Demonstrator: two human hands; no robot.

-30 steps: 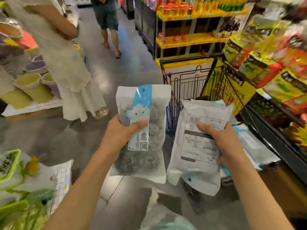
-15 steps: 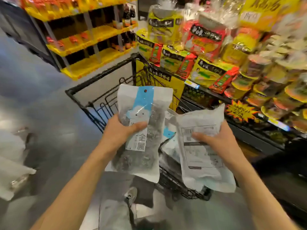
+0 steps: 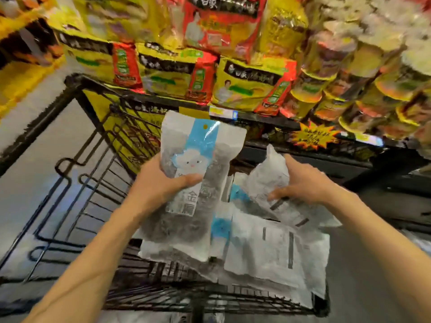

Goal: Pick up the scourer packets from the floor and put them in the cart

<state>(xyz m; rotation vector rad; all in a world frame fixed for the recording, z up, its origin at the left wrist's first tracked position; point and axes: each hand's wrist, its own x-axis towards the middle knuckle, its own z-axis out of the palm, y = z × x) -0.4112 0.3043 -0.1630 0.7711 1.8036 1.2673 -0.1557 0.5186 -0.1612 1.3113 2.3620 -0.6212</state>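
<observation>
Gripping one scourer packet (image 3: 196,183) upright over the cart (image 3: 77,173), the left hand (image 3: 161,183) pairs with the right hand (image 3: 303,183) clutching a second packet (image 3: 268,180) above others lying inside.

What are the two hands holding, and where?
Left hand grips a blue-front scourer packet at its middle; right hand holds a white-backed scourer packet at its upper part.
</observation>
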